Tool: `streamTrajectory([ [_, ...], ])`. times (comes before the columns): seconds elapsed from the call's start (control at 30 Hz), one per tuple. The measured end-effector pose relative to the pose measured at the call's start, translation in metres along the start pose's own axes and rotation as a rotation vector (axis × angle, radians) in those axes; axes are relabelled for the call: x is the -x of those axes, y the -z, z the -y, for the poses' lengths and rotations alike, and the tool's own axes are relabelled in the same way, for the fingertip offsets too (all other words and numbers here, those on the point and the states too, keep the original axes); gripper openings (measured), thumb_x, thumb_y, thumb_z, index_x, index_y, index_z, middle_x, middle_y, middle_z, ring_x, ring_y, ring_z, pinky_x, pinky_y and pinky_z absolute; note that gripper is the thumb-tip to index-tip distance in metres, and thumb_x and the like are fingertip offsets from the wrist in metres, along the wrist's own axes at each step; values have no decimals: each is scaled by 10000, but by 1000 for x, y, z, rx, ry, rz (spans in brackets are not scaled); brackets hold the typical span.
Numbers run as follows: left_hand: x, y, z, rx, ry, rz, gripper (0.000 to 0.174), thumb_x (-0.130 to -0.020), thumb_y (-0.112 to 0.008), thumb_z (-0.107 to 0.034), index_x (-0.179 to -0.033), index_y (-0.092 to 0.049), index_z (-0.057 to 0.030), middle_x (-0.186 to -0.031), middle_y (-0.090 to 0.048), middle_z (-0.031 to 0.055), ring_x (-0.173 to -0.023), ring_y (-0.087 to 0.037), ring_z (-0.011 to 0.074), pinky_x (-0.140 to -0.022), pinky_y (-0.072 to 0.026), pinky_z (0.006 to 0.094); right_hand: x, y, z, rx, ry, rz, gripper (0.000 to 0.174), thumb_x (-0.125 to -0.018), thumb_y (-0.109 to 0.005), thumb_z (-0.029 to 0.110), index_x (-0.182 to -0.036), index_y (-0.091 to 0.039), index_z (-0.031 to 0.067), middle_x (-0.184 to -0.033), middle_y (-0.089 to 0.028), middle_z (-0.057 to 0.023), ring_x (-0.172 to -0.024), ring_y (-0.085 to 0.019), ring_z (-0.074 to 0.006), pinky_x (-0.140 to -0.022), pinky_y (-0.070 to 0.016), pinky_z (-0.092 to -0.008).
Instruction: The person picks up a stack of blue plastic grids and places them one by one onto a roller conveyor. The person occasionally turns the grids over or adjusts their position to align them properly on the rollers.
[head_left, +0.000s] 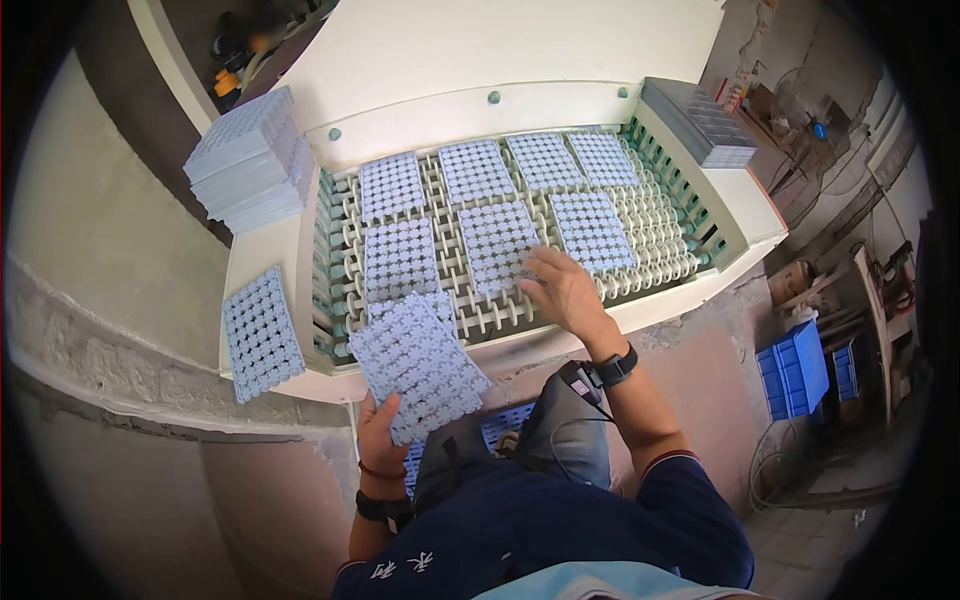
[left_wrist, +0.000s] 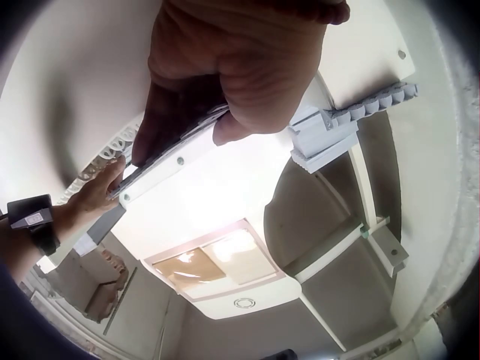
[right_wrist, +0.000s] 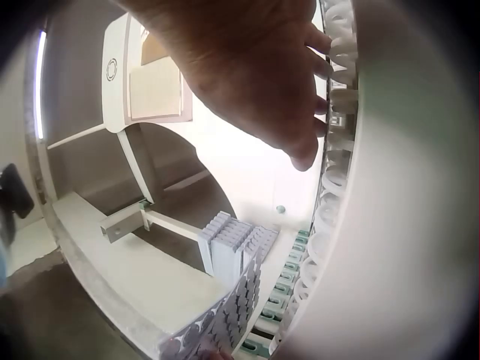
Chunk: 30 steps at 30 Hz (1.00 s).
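Several sheets [head_left: 592, 230] on roller bed [head_left: 658, 238]; left grip [head_left: 381, 438] holds stack [head_left: 415, 368].

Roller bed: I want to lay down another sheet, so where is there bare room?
Bare rollers show at right, between the front row's rightmost sheet and the white side frame. The back-row sheets and front left, by the held sheets, are crowded.

Pale-blue perforated panels [head_left: 418, 368], apparently several, tilt in the left hand [head_left: 380, 438].

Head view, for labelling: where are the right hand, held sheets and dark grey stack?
Right hand [head_left: 567, 291], head view: its back
Held sheets [head_left: 420, 368], head view: top sheet's middle
Dark grey stack [head_left: 702, 120], head view: top face
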<state>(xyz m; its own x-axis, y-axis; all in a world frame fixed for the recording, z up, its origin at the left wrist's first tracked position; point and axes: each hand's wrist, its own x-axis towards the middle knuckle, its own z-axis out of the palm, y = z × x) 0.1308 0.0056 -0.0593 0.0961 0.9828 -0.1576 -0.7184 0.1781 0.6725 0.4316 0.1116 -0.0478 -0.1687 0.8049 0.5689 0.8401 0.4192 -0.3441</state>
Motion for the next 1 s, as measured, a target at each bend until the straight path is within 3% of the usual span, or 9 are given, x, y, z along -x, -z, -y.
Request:
streamTrajectory([
  [0.17,0,-4,-1,16,7,46,413,-875,-470,-30,-1273,-396,47,-1200,-532,183,-1070,-555,293,-906,-462,420,0,15,-37,248,-180,-130,303,-812,-598,291,-994,-605,48,-1068,-598,-108,-1046,-525,-363,-921,-393,-464],
  [0.23,-2,-8,0,12,-2,64,411,-878,-465,-36,-1274,-395,48,-1200,-530,188,-1075,-552,295,-908,-459,422,1,22,-42,209,-275,61,318,-824,-579,307,-988,-594,35,-1060,-594,-119,-1075,-513,-347,-942,-366,-484],
  [0.4,-6,-13,7,-16,30,71,399,-875,-465,-20,-1263,-398,49,-1191,-534,185,-1064,-559,289,-900,-467,416,7,19,-39,135,-227,46,319,-831,-580,300,-1010,-584,37,-1080,-591,-119,-1116,-496,-320,-959,-348,-489],
  [0.5,-10,-23,10,-6,43,78,390,-872,-467,-3,-1254,-402,47,-1184,-539,179,-1052,-566,283,-893,-475,411,7,30,-16,231,-92,-20,325,-826,-610,316,-982,-603,32,-1051,-607,-154,-1038,-551,-322,-888,-418,-456],
  [0.6,-17,-36,12,-11,61,80,380,-872,-464,12,-1248,-409,40,-1174,-545,169,-1042,-572,276,-888,-481,411,15,42,29,-274,-431,76,294,-816,-655,279,-923,-630,6,-943,-649,-140,-902,-621,-276,-781,-487,-389],
  [0.67,-21,-41,16,-17,76,86,376,-874,-460,19,-1246,-412,35,-1169,-548,165,-1039,-573,272,-887,-483,413,31,29,39,-771,-440,357,238,-820,-673,219,-873,-651,-12,-774,-659,-91,-710,-640,-174,-619,-509,-289],
  [0.7,-24,-43,19,-19,54,84,370,-878,-458,18,-1245,-415,30,-1165,-550,161,-1035,-576,269,-879,-488,412,30,33,50,-935,-628,499,174,-828,-665,162,-869,-658,-7,-698,-641,-52,-620,-603,-91,-548,-488,-228],
  [0.83,-23,-46,19,-133,27,90,373,-901,-427,-48,-1258,-388,51,-1173,-524,161,-1070,-544,262,-901,-470,389,33,44,19,-993,-767,274,182,-846,-647,176,-844,-662,-5,-624,-606,-29,-505,-525,-54,-437,-403,-191],
  [1.0,-19,-33,9,-65,-2,66,336,-944,-420,-128,-1248,-419,14,-1171,-545,157,-1020,-583,267,-850,-505,405,20,99,-104,-620,-820,-200,193,-829,-640,182,-802,-668,-7,-583,-576,3,-472,-488,-52,-413,-361,-193],
])
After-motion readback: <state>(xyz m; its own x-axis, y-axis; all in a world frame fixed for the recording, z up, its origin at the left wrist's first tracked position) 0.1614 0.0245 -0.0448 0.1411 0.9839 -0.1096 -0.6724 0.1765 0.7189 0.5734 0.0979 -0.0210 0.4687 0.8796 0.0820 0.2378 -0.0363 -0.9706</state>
